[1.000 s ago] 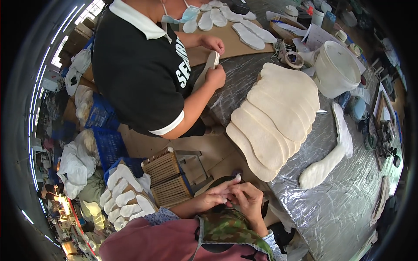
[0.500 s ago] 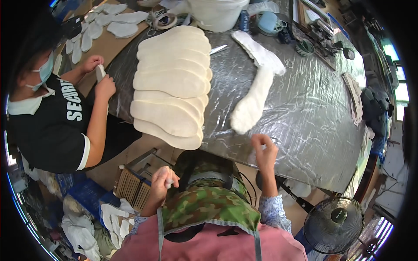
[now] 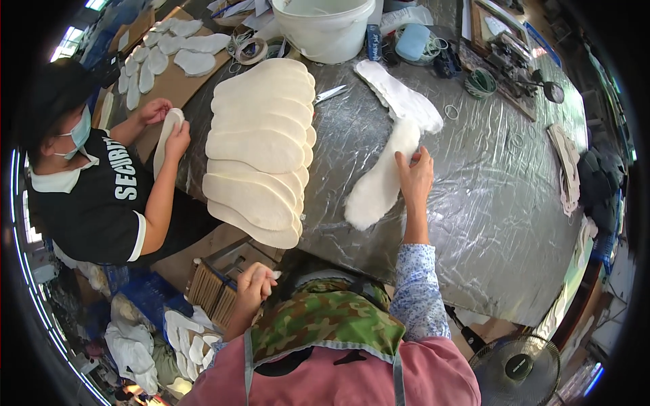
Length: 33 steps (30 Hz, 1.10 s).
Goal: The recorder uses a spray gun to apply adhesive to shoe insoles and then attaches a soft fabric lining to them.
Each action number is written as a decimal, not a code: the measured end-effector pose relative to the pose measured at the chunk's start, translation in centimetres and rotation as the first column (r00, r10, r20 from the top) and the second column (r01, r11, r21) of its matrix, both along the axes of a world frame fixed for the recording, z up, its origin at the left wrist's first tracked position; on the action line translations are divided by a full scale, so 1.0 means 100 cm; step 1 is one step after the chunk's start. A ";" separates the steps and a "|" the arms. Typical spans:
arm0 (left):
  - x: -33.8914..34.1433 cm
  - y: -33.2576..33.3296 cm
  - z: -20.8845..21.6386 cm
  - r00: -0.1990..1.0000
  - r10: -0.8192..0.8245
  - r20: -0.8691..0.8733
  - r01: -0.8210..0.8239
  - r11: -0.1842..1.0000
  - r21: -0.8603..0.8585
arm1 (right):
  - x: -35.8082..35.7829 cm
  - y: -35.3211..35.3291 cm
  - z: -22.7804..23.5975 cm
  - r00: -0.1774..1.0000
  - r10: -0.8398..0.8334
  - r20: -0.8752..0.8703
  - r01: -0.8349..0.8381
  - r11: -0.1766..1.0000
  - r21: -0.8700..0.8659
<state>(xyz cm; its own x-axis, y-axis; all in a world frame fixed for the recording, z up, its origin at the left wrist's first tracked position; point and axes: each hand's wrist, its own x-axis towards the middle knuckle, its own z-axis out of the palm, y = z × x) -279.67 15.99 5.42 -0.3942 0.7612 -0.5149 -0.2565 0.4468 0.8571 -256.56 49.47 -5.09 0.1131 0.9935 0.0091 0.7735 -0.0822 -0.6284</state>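
Crinkly silver plastic sheeting covered the big work surface [image 3: 474,203], and it was pretty cluttered up top. The person's right hand [image 3: 415,177] was stretched out over it, fingers laid flat on the upper end of a long fuzzy white insole-shaped piece [image 3: 379,179], pressing on it rather than closed around it. That piece lay on the sheeting just right of a fanned stack of smooth cream foam insoles [image 3: 261,152], and its top end touched a second fuzzy white piece [image 3: 399,98] lying at an angle above it. The left hand [image 3: 256,284] was down low off the surface edge, near a wooden slatted rack [image 3: 211,294], curled into a loose fist with something small and white at the fingertips; couldn't tell what it was. A white plastic bucket [image 3: 325,30] stood at the far edge. On the left, another person in a black shirt held one cream insole [image 3: 166,139] in both hands.
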 end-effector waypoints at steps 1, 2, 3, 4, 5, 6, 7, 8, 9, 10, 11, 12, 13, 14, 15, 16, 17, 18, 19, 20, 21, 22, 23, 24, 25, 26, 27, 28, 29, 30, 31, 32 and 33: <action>0.002 0.000 -0.002 0.999 0.022 0.027 -0.022 1.000 -0.005 | -0.001 0.005 -0.003 1.000 -0.020 0.002 0.020 0.998 0.063; 0.004 0.002 -0.003 0.999 0.028 0.024 -0.027 1.000 -0.009 | 0.001 0.011 -0.005 1.000 -0.015 0.000 0.015 0.998 0.059; 0.005 0.004 -0.004 0.999 0.043 0.008 -0.043 0.999 -0.002 | -0.001 0.017 -0.005 0.998 -0.023 -0.056 0.019 0.998 -0.067; 0.006 0.006 -0.006 0.998 0.057 -0.008 -0.057 0.998 0.006 | -0.001 0.022 -0.005 0.994 -0.040 -0.106 0.019 0.981 -0.193; 0.009 0.015 -0.001 0.999 0.030 -0.022 -0.031 0.999 -0.037 | 0.001 0.023 -0.005 0.993 -0.047 -0.108 0.025 0.981 -0.195; 0.012 0.023 0.005 0.999 -0.003 -0.050 0.000 0.998 -0.064 | 0.005 0.024 -0.007 0.994 -0.039 -0.103 0.017 0.978 -0.210; 0.014 0.030 0.006 0.999 -0.024 -0.026 0.022 0.996 -0.084 | 0.010 0.028 -0.010 0.984 -0.030 -0.176 -0.014 0.971 -0.240; 0.016 0.038 0.004 0.999 -0.048 0.001 0.048 0.993 -0.105 | 0.015 0.030 -0.012 0.969 -0.026 -0.244 -0.042 0.962 -0.269; 0.016 0.045 -0.002 0.994 -0.111 -0.012 0.111 0.993 -0.043 | 0.012 0.032 -0.009 0.969 -0.007 -0.248 -0.052 0.972 -0.227; 0.016 0.054 -0.009 0.984 -0.175 -0.030 0.176 0.984 0.019 | 0.010 0.032 -0.006 0.969 -0.002 -0.248 -0.060 0.968 -0.243; 0.020 0.063 -0.011 0.980 -0.199 0.007 0.199 0.979 0.042 | 0.003 0.031 -0.001 0.988 0.046 -0.146 -0.073 0.980 -0.186; 0.025 0.080 -0.011 0.963 -0.265 -0.056 0.268 0.962 0.056 | -0.003 0.030 0.004 0.996 0.084 -0.040 -0.088 0.989 -0.120; 0.031 0.092 -0.012 0.955 -0.290 -0.068 0.292 0.956 0.028 | -0.009 0.024 0.007 0.991 0.136 0.000 -0.135 0.984 -0.115; 0.037 0.107 -0.015 0.943 -0.325 -0.075 0.327 0.945 0.013 | -0.011 0.023 0.008 0.985 0.173 0.005 -0.171 0.977 -0.131; 0.044 0.120 -0.014 0.931 -0.359 -0.069 0.361 0.933 0.018 | -0.009 0.021 0.005 0.983 0.186 0.013 -0.182 0.972 -0.152; 0.051 0.131 -0.013 0.917 -0.393 -0.065 0.395 0.918 0.026 | -0.007 0.020 0.001 0.980 0.198 0.020 -0.192 0.966 -0.172; 0.054 0.139 -0.014 0.902 -0.416 -0.116 0.420 0.907 0.014 | -0.012 0.021 0.004 0.982 0.190 0.017 -0.183 0.964 -0.193; 0.059 0.145 -0.017 0.889 -0.420 -0.181 0.435 0.899 0.052 | -0.014 0.022 0.005 0.983 0.182 0.015 -0.177 0.968 -0.177; 0.062 0.149 -0.022 0.867 -0.432 -0.248 0.462 0.883 0.078 | -0.016 0.022 0.003 0.981 0.192 -0.012 -0.191 0.961 -0.201; 0.065 0.153 -0.027 0.841 -0.443 -0.310 0.493 0.863 0.106 | -0.016 0.022 0.002 0.980 0.197 -0.033 -0.200 0.954 -0.224; 0.066 0.156 -0.027 0.816 -0.487 -0.312 0.529 0.846 0.063 | -0.017 0.020 0.003 0.972 0.220 -0.081 -0.232 0.954 -0.188; 0.067 0.157 -0.030 0.810 -0.497 -0.312 0.537 0.842 0.052 | -0.017 0.020 0.005 0.961 0.247 -0.128 -0.265 0.953 -0.149; 0.067 0.156 -0.033 0.789 -0.508 -0.346 0.553 0.833 0.037 | -0.018 0.023 0.012 0.953 0.267 -0.147 -0.290 0.941 -0.174; 0.068 0.156 -0.032 0.763 -0.524 -0.377 0.574 0.818 0.024 | -0.016 0.030 0.015 0.953 0.263 -0.150 -0.286 0.946 -0.156; 0.069 0.156 -0.031 0.759 -0.534 -0.372 0.576 0.818 0.000 | -0.011 0.040 0.016 0.959 0.208 -0.194 -0.222 0.974 -0.051; 0.070 0.159 -0.027 0.746 -0.544 -0.384 0.584 0.812 -0.014 | -0.006 0.050 0.016 0.958 0.156 -0.241 -0.149 0.988 0.048; 0.070 0.158 -0.029 0.746 -0.530 -0.403 0.578 0.816 -0.004 | -0.001 0.068 0.018 0.955 0.197 -0.223 -0.161 0.973 0.168; 0.069 0.157 -0.032 0.747 -0.516 -0.420 0.570 0.822 0.005 | 0.002 0.087 0.021 0.971 0.178 -0.162 -0.144 0.969 0.202; 0.070 0.157 -0.033 0.755 -0.511 -0.411 0.561 0.828 0.000 | 0.007 0.105 0.021 0.982 0.184 -0.049 -0.163 0.943 0.289; 0.070 0.158 -0.033 0.755 -0.522 -0.397 0.566 0.824 -0.007 | 0.013 0.124 0.020 0.983 0.170 0.065 -0.182 0.927 0.327; 0.070 0.158 -0.033 0.756 -0.529 -0.384 0.570 0.822 -0.010 | 0.017 0.139 0.016 0.978 0.149 0.144 -0.186 0.936 0.299; 0.069 0.159 -0.035 0.758 -0.536 -0.371 0.572 0.820 -0.016 | 0.019 0.152 0.009 0.967 0.132 0.220 -0.190 0.945 0.268; 0.069 0.155 -0.033 0.763 -0.533 -0.365 0.566 0.824 -0.020 | 0.023 0.157 0.006 0.965 0.140 0.222 -0.197 0.945 0.260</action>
<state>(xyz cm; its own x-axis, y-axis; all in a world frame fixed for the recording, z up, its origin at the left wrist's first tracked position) -272.80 31.51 2.13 -0.0301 0.9359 -0.3510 0.3241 0.3413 0.8823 -254.27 65.18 -4.53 -0.0880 0.9523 0.2924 0.8717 0.2156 -0.4400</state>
